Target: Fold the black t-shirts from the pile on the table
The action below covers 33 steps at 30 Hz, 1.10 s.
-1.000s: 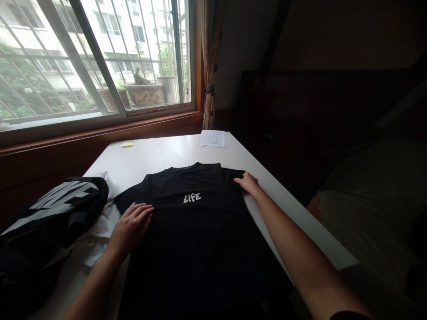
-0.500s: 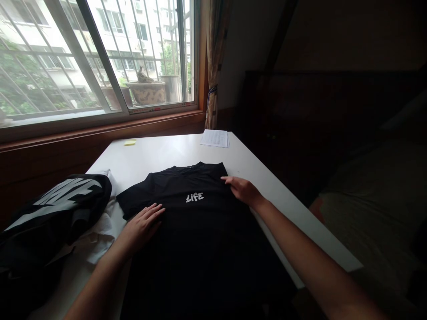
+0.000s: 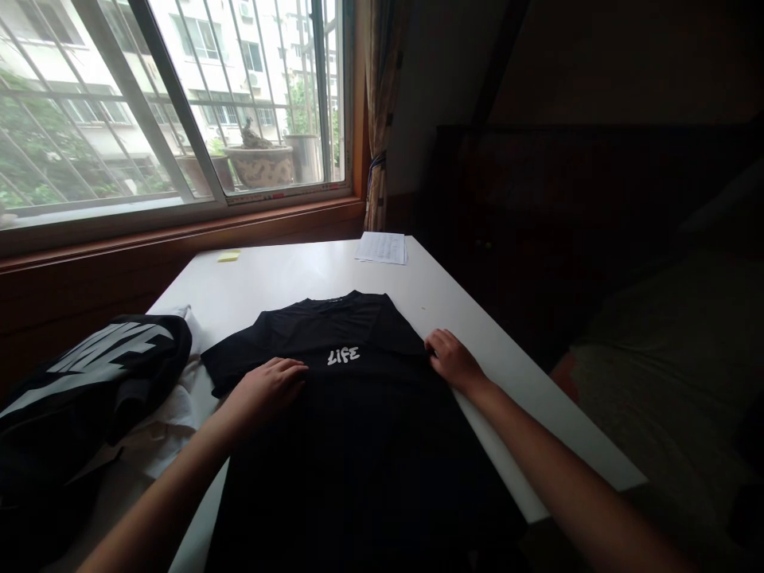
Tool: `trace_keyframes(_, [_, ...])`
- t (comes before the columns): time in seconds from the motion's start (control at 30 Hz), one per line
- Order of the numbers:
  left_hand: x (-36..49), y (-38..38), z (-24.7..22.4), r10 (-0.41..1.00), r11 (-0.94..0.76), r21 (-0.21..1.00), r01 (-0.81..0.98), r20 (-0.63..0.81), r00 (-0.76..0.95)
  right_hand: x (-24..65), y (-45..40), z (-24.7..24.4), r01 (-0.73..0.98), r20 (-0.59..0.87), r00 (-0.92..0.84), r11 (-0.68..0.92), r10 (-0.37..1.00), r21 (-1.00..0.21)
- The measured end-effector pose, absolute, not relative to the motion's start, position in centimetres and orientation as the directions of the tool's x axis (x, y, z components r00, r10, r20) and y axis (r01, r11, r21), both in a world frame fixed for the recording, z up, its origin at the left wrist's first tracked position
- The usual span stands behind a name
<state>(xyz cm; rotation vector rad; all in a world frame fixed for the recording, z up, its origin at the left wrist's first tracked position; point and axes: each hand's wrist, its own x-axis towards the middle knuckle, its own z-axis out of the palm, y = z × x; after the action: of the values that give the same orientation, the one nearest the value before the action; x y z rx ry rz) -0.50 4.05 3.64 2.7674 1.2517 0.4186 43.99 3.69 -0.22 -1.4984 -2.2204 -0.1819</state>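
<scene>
A black T-shirt (image 3: pixel 346 430) with small white lettering on its chest lies spread over the white table (image 3: pixel 454 306), collar toward the far side. My left hand (image 3: pixel 270 387) rests flat on the shirt, left of the lettering, fingers stretched out. At the shirt's right edge, my right hand (image 3: pixel 457 360) has its fingers closed on the end of the right sleeve. That sleeve lies out toward the right side of the table. The lower part of the shirt fades into shadow at the bottom of the view.
On the left lies a heap of clothes: a black garment (image 3: pixel 113 346) with big grey letters over a white cloth (image 3: pixel 156 434). Printed papers (image 3: pixel 380 247) and a yellow note (image 3: pixel 228 256) lie at the table's far edge. A barred window (image 3: pixel 239 95) is behind.
My right hand has moved right and slightly nearer, and the right sleeve now extends outward with it. My left hand has slid a little to the right on the shirt.
</scene>
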Motion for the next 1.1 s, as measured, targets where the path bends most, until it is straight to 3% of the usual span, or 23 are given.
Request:
trace_keyframes(0.13, [4.9,8.5,5.1,0.747,-0.664,0.312,0.680,0.239,0.620,44.1,3.4,-0.8,0.915,0.488,-0.244,0.366,0.838,-0.172])
trace_keyframes(0.2, [8.2,11.2,5.3,0.785,-0.608,0.469,0.640,0.238,0.571,44.1,3.4,-0.9,0.902,0.488,-0.265,0.393,0.832,-0.180])
trace_keyframes(0.27, [11.7,13.8,5.1,0.869,-0.442,0.660,0.608,0.148,0.471,44.1,3.4,-1.0,0.888,0.477,-0.296,0.423,0.827,-0.182])
trace_keyframes(0.37, [16.6,16.7,4.5,0.903,-0.361,0.710,0.605,0.104,0.417,44.2,3.5,-1.2,0.871,0.483,-0.322,0.455,0.814,-0.186])
trace_keyframes(0.8, [25.3,22.9,2.0,0.958,-0.202,0.691,0.694,-0.007,0.286,43.9,3.4,-1.1,0.855,0.490,-0.381,0.501,0.784,-0.137])
trace_keyframes(1.1, [26.6,23.0,0.3,0.938,-0.332,0.527,0.782,0.098,0.332,43.8,3.2,-0.5,0.791,0.489,-0.411,0.567,0.769,-0.228])
